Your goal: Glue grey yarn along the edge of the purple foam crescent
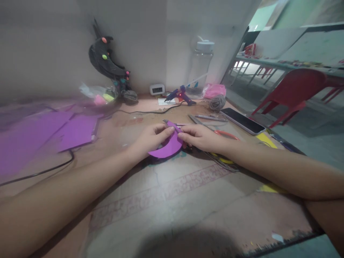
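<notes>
Between my two hands is a purple paper crescent [168,147], held a little above the table. My left hand [158,135] pinches its upper left part between thumb and fingers. On the other side, my right hand [196,137] grips the upper right edge, thumb against the paper. A narrow purple strip at the top runs between both thumbs. Something thin and grey shows just behind the fingertips, too small to name. Scissors with orange handles [227,134] lie beside my right wrist, partly hidden by the arm.
Purple sheets [77,130] spread at the left, near a black cable. A glue gun [180,95] with a red light, a small digital clock [157,89], a clear bottle [200,68] and grey yarn [216,103] stand at the back. A phone [243,121] lies right; a dark crescent ornament [103,61] is against the wall.
</notes>
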`<state>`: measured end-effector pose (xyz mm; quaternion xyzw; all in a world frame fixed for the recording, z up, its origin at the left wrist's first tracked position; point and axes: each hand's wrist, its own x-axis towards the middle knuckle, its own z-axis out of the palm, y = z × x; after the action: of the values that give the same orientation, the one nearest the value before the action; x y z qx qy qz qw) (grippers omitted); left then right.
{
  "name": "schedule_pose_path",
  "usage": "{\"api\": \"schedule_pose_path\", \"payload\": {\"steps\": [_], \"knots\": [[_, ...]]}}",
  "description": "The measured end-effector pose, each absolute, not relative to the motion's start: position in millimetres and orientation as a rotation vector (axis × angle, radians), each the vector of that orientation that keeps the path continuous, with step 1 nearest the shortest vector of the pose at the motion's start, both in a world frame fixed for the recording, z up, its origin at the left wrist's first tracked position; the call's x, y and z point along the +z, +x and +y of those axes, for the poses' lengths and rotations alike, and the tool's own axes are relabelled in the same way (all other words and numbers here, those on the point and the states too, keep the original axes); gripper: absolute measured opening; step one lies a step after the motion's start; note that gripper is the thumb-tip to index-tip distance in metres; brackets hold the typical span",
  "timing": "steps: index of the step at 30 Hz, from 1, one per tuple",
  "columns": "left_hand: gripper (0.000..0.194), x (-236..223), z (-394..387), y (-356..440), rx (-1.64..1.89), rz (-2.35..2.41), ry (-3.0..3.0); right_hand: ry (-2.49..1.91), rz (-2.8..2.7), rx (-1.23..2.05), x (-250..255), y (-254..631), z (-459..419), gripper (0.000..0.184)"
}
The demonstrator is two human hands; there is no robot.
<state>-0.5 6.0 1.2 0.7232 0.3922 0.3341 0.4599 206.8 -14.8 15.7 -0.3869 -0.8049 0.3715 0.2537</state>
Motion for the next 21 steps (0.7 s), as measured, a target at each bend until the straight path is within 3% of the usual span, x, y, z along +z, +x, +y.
{"api": "schedule_pose_path", "payload": {"steps": [5, 21], "knots": [[0.038, -2.0, 8.3, -1.5, 0.830, 0.977, 1.751, -1.061, -2.095, 1.132, 15.4, 205.5, -16.2, 0.018], [0.032, 5.8, 3.1, 2.1, 0.826, 0.995, 1.754, -1.086, -2.176, 1.003, 18.2, 205.2, -16.2, 0.027]]}}
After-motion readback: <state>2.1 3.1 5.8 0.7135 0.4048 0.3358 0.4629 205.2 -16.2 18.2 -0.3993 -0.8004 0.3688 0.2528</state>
